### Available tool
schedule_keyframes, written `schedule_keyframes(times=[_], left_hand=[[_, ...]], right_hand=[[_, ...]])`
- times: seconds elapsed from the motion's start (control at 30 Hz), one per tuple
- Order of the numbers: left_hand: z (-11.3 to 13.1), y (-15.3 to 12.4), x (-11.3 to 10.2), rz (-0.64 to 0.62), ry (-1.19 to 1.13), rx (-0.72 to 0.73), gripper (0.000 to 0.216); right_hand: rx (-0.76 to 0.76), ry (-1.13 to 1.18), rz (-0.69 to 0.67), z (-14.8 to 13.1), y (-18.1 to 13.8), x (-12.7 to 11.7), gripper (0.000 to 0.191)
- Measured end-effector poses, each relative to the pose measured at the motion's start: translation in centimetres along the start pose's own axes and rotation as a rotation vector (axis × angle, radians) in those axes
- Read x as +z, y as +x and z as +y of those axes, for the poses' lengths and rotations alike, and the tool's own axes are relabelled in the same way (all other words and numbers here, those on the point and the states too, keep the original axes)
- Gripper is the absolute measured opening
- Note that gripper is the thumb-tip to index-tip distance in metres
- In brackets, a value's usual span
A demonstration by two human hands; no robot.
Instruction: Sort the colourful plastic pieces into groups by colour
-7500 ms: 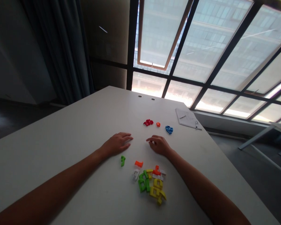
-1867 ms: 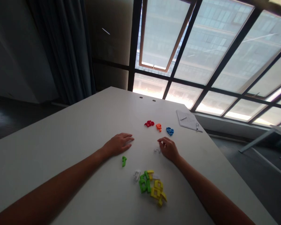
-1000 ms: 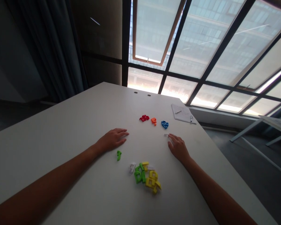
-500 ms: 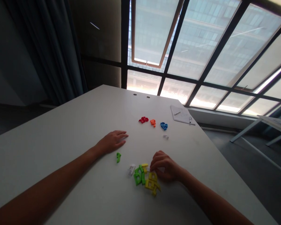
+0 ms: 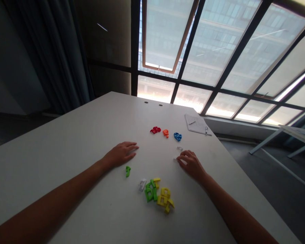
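My left hand lies flat and open on the white table, just above a lone green piece. My right hand is curled, its fingertips pinched on a small white piece. Another white piece rests just beyond it. Near me sits a heap of green and yellow pieces with a white piece at its left. Farther off lie a red piece, an orange piece and a blue piece in a row.
A notepad with a pen lies at the table's far right corner. Two small holes mark the far edge. Large windows rise behind the table, with a dark curtain to the left. The right table edge drops to the floor.
My right hand left a white piece by the blue one, dipped to the heap, then came away to the upper right pinching another white piece. My left hand stayed still.
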State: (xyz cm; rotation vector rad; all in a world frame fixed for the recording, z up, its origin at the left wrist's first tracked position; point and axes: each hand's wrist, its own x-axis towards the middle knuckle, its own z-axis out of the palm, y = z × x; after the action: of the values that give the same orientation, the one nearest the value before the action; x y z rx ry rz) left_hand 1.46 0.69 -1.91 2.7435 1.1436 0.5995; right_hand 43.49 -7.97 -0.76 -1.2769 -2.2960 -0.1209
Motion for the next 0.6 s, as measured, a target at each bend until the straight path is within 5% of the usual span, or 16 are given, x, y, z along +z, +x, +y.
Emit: schedule_keyframes(times=[0.2,0.6], left_hand=[[0.2,0.0,-0.1,0.003,-0.009,-0.013,0.042],[0.1,0.1,0.0,0.005,0.008,-0.014,0.041]], right_hand=[[0.131,-0.15,0.036,1.6,0.1,1.1,0.021],[0.175,-0.443,-0.091,-0.1,1.8,1.0,0.036]])
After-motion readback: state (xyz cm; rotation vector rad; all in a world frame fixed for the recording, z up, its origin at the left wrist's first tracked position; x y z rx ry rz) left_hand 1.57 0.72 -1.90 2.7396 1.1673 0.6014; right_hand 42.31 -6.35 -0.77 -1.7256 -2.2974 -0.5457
